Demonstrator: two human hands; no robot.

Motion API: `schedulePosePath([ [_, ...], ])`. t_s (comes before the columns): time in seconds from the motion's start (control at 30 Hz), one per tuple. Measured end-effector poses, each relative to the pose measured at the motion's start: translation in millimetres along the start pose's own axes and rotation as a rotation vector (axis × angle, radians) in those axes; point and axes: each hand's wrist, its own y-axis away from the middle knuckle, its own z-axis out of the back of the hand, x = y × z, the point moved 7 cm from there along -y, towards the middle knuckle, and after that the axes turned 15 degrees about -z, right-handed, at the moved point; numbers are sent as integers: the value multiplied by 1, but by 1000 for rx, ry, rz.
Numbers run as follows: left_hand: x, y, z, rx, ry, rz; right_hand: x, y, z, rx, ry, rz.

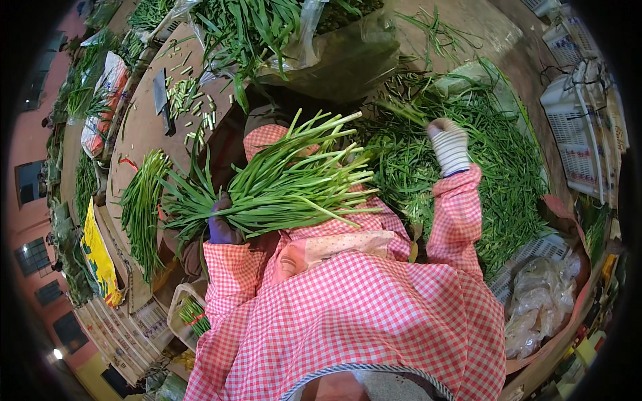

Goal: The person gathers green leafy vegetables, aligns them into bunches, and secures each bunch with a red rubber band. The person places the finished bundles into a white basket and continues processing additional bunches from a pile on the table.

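Note:
My left hand (pixel 223 224), in a dark purple glove, is closed round a thick bunch of garlic chives (pixel 294 177). The bunch lies across my lap, pale stem ends to the right and leaf tips sticking out to the left of the hand. My right hand (pixel 447 137), in a striped glove with brownish fingertips, is over a large heap of loose green leaves and trimmings (pixel 495 160). A few blurred leaves (pixel 404 110) stick out leftward from its closed fingers.
A cleaver (pixel 161 100) lies on a round brown board (pixel 134 127) beside cut stem pieces (pixel 190 100). Another chive bunch (pixel 144 194) hangs at the board's near edge. Leafy greens (pixel 254 33) fill a plastic bag ahead. White crates (pixel 575 120) stand right; crumpled clear plastic (pixel 542 301) lies lower right.

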Motion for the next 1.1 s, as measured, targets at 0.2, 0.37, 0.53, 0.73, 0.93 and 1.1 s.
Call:
schedulePosePath([
  [0.2, 7, -6, -4, 110, 94, 95, 83, 47, -67, 395, 296, 344],
  [0.37, -4, -18, 4, 124, -329, -298, 116, 75, -148, 887, -67, 95],
  [0.53, -12, -11, -13, -10, -142, -182, 97, 70, -190, 921, -208, 199],
  [0.73, -17, -9, 2, 238, -339, -331, 122, 77, -188, 978, -376, 217],
  [0.93, -22, 3, -23, 11, -260, -192, 104, 69, -210, 574, 175, 643],
  [1.1, -22, -4, -21, 130, -170, -100, 70, 64, -208, 767, -193, 175],
])
